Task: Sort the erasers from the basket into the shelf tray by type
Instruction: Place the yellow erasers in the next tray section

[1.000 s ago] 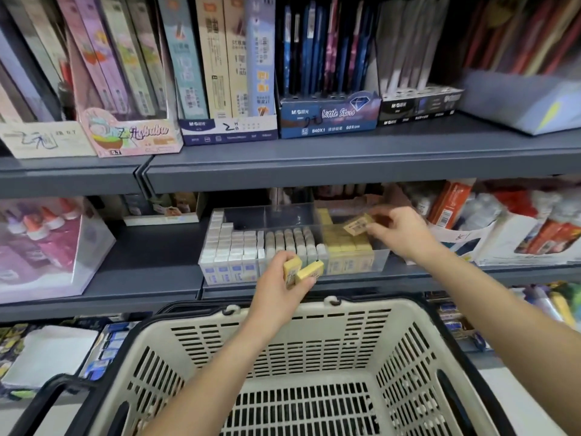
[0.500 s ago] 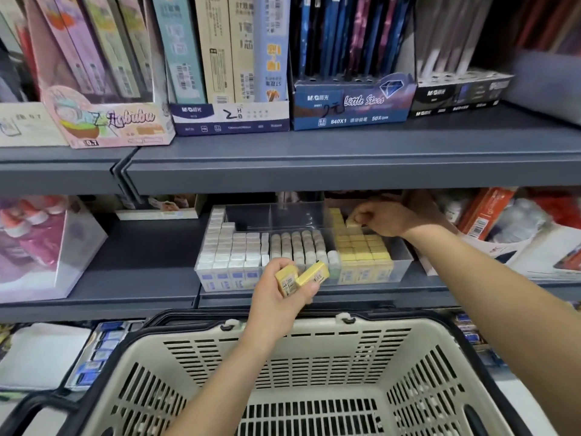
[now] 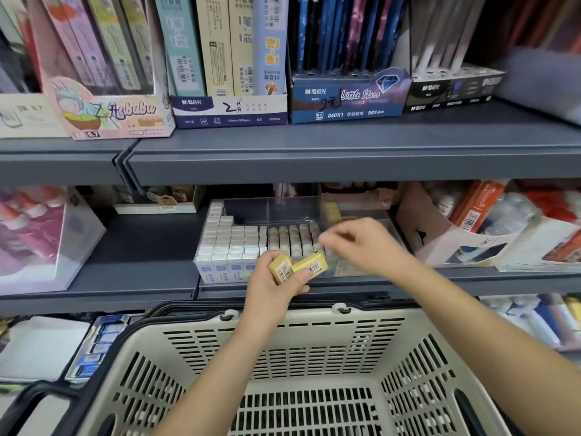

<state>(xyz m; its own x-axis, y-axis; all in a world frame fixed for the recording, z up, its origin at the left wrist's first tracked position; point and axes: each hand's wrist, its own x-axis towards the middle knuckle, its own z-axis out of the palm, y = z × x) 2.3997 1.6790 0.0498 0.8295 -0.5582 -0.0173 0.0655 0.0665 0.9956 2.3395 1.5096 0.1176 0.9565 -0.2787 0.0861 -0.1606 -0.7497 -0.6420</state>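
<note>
**Two yellow erasers in transit: hazards**

Location: two yellow erasers [image 3: 309,265] are held in the left hand [image 3: 276,286], above the basket's [image 3: 283,319] far rim and just in front of the clear tray [image 3: 201,269] at the front edge of the lower shelf [image 3: 141,272].

Grip, left: clamped on both erasers, which are fanned apart with the thumb across them.

Grip, right: the right hand [image 3: 361,243] is blurred over the tray's right side. Its fingers are bent towards the pair, but I cannot tell whether they are pinched or parted.

Tray stock: white erasers [image 3: 226,243] left, grey-topped erasers [image 3: 292,237] middle, yellow row [image 3: 331,212] at the right rear.

Risks, as judged:
- Taking one eraser from the fan could loosen the other, which would probably drop into the basket or onto the shelf.
- A hurried reach might nudge the grey-topped rows.
- The yellow compartment is partly hidden by the hand, so an eraser could be seated crooked or in the wrong compartment.
</note>
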